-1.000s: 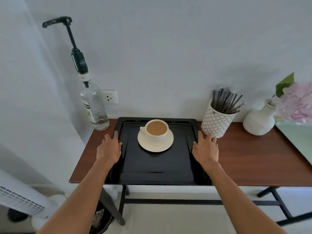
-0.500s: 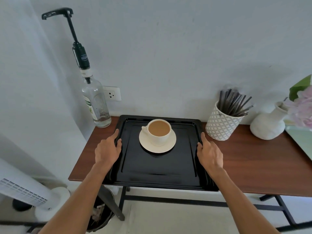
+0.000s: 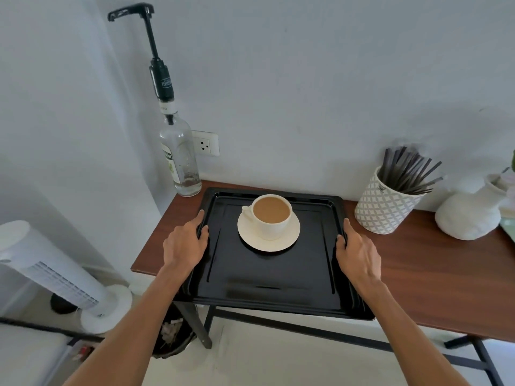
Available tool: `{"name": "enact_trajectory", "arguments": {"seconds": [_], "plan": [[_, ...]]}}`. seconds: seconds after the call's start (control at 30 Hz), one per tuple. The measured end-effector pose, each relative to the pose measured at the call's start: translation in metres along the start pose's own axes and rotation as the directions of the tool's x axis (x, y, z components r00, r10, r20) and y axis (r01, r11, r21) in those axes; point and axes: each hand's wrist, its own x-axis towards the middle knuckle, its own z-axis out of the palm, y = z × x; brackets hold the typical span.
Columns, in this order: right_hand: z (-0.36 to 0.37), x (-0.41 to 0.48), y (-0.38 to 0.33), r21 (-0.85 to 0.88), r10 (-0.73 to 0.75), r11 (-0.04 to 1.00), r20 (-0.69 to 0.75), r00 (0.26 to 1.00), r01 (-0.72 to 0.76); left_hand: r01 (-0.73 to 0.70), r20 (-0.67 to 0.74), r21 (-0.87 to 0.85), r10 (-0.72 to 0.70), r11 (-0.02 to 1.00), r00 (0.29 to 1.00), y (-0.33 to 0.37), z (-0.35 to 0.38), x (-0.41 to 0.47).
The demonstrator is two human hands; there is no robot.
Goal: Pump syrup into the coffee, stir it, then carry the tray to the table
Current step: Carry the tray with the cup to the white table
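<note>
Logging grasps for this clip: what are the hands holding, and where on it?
Both grip the black tray by its side rims: left hand on the left rim, right hand on the right rim.

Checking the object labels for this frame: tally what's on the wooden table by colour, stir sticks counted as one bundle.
Black: 2, the tray and the stir sticks
Cream: 2, the cup and the saucer
White: 2, the patterned holder and the vase
Clear: 1, the syrup bottle
Total: 7
</note>
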Motion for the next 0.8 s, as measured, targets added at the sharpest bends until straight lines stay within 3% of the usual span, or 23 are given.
{"name": "enact_trajectory", "arguments": {"seconds": [0.5, 0.8], "plan": [[-0.012, -0.020, -0.028, 0.046, -0.214, 0.976, 0.069, 0.975, 0.211, 0.158, -0.095, -0.067, -0.164, 0.985, 0.982, -0.031, -0.042, -0.075], [-0.005, -0.041, -0.066, 0.105, -0.385, 0.921, 0.131, 0.913, 0.374, 0.320, -0.237, -0.121, -0.340, 0.940, 0.910, -0.061, -0.079, -0.141]]}}
